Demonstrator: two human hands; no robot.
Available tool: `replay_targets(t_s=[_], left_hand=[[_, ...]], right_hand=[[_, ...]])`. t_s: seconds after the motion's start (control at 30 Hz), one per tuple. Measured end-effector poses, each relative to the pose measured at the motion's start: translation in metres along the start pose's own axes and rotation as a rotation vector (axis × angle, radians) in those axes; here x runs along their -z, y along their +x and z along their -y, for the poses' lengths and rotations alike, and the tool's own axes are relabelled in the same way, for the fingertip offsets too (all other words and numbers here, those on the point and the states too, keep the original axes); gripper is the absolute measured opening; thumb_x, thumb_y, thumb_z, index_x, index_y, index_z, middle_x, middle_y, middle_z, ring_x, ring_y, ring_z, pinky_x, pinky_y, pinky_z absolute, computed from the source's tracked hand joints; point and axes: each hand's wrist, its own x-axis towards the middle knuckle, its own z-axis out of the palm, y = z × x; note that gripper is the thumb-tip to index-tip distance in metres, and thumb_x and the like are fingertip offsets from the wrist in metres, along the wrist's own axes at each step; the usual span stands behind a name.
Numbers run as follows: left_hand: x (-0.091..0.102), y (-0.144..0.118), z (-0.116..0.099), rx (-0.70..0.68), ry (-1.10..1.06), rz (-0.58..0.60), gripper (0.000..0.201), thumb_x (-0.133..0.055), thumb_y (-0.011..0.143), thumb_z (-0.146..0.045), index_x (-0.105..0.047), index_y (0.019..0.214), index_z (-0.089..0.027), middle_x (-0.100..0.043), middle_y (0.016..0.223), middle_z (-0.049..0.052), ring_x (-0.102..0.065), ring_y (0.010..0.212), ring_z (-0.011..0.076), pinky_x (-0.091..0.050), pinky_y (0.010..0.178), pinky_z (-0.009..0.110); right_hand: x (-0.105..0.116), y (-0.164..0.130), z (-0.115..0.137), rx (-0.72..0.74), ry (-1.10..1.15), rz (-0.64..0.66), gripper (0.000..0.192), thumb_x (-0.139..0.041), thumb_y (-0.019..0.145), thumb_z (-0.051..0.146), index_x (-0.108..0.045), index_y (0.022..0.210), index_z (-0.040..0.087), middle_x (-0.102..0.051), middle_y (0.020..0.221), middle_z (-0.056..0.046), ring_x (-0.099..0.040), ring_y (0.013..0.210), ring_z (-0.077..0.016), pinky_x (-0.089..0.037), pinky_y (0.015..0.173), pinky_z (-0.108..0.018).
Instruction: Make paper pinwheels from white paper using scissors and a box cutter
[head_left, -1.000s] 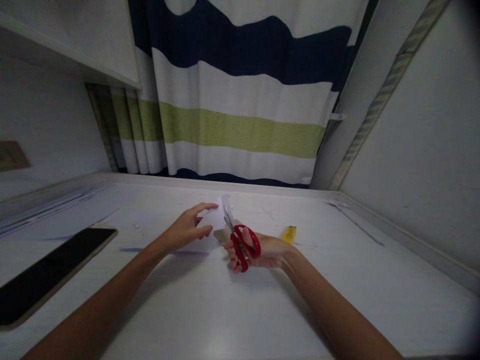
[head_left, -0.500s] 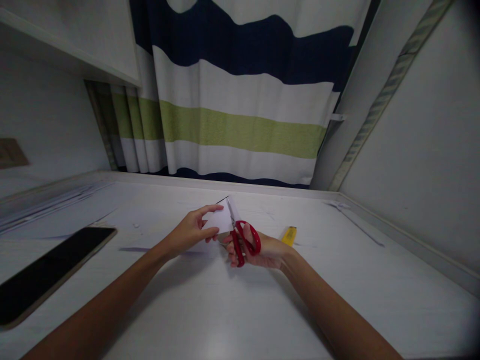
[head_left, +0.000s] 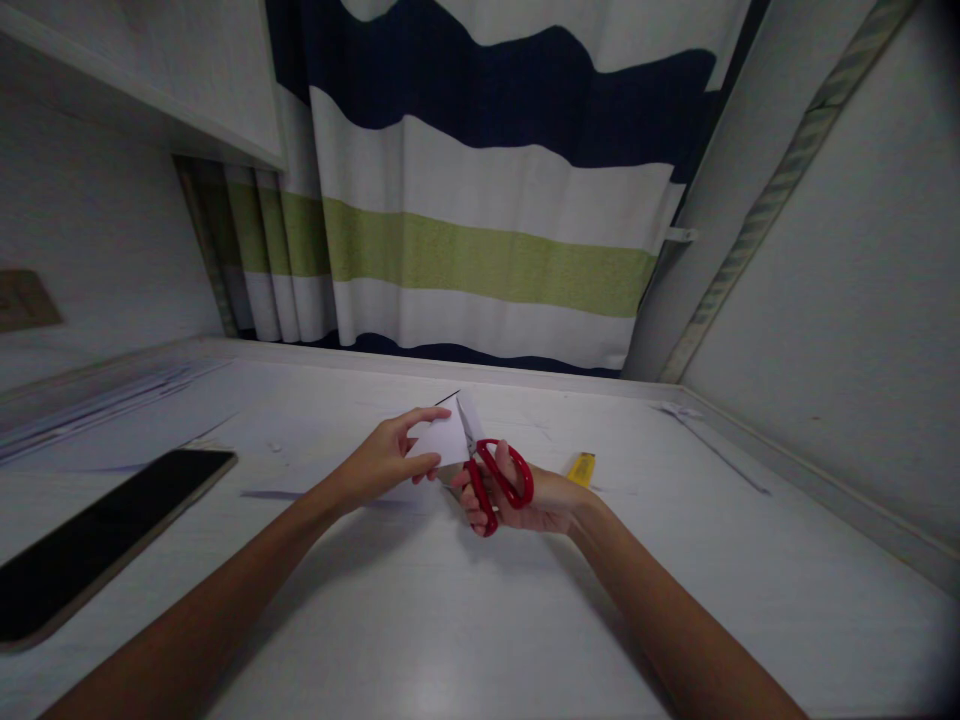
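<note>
Striped curtain [head_left: 487,260] hangs behind the white table [head_left: 450,620]. Compared with a second ago, I can make out less of the scissors' [head_left: 481,490] blades at the paper [head_left: 442,440], which the left grip [head_left: 390,450] pinches above the table; the right grip [head_left: 525,515] holds the red handles. Phone [head_left: 112,540] lies left; the right wrist [head_left: 576,508] partly hides a yellow thing [head_left: 581,467].

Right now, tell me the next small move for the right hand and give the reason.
Probably squeeze the right hand to close the red scissors: their handles stand apart, the blades seem to sit beside a narrow strip along the edge of the white paper, and the left hand pinches that paper.
</note>
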Motion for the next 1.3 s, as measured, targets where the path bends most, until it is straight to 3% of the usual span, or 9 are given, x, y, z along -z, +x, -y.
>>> replay_targets(t_s=[0.2, 0.47, 0.73, 1.03, 1.17, 1.3], left_hand=[[0.003, -0.002, -0.003, -0.008, 0.017, 0.013, 0.052, -0.053, 0.067, -0.021, -0.039, 0.117, -0.016, -0.055, 0.054, -0.005, -0.047, 0.047, 0.0076, -0.041, 0.062, 0.028], [0.007, -0.002, 0.0, -0.015, -0.055, 0.039, 0.052, -0.054, 0.069, -0.023, -0.038, 0.119, -0.018, -0.057, 0.058, -0.004, -0.049, 0.051, 0.0091, -0.037, 0.049, 0.021], [-0.004, -0.003, -0.006, 0.026, -0.048, -0.032, 0.055, -0.053, 0.067, -0.022, -0.038, 0.12, -0.016, -0.056, 0.054, -0.004, -0.046, 0.048, 0.0086, -0.034, 0.047, 0.021], [-0.003, -0.005, -0.007, 0.001, -0.033, -0.004, 0.054, -0.052, 0.069, -0.026, -0.037, 0.12, -0.016, -0.053, 0.052, -0.004, -0.045, 0.047, 0.0085, -0.035, 0.046, 0.021], [-0.005, -0.005, -0.009, -0.036, -0.081, 0.007, 0.046, -0.05, 0.068, -0.02, -0.043, 0.113, -0.013, -0.057, 0.074, 0.001, -0.048, 0.052, 0.0072, -0.037, 0.046, 0.021], [-0.007, -0.004, -0.01, -0.077, -0.124, 0.012, 0.042, -0.049, 0.067, -0.018, -0.045, 0.109, -0.013, -0.05, 0.103, 0.009, -0.05, 0.056, 0.0059, -0.039, 0.046, 0.021]], right_hand=[[-0.002, 0.0, 0.0, 0.011, 0.02, 0.033, 0.063, -0.035, 0.069, 0.064, -0.049, 0.096, 0.009, -0.045, 0.071, -0.003, -0.045, 0.062, -0.011, -0.033, 0.061, -0.028], [0.001, 0.0, -0.002, 0.021, 0.025, 0.052, 0.059, -0.035, 0.069, 0.065, -0.049, 0.088, 0.01, -0.047, 0.072, -0.004, -0.046, 0.065, -0.0124, -0.034, 0.064, -0.029], [-0.002, 0.001, -0.003, 0.075, 0.041, 0.023, 0.064, -0.029, 0.071, 0.064, -0.048, 0.096, 0.009, -0.047, 0.074, -0.004, -0.045, 0.068, -0.0121, -0.035, 0.067, -0.029], [-0.006, -0.001, 0.0, 0.069, 0.01, 0.027, 0.061, -0.038, 0.068, 0.064, -0.048, 0.094, 0.01, -0.046, 0.069, -0.003, -0.044, 0.062, -0.0109, -0.033, 0.062, -0.028], [-0.006, -0.001, 0.0, 0.068, 0.013, 0.034, 0.058, -0.037, 0.069, 0.064, -0.048, 0.09, 0.011, -0.047, 0.07, -0.003, -0.044, 0.061, -0.0107, -0.032, 0.061, -0.028], [-0.005, -0.001, 0.0, 0.067, 0.012, 0.045, 0.056, -0.037, 0.069, 0.064, -0.047, 0.087, 0.012, -0.046, 0.069, -0.002, -0.043, 0.059, -0.0102, -0.031, 0.059, -0.027]])
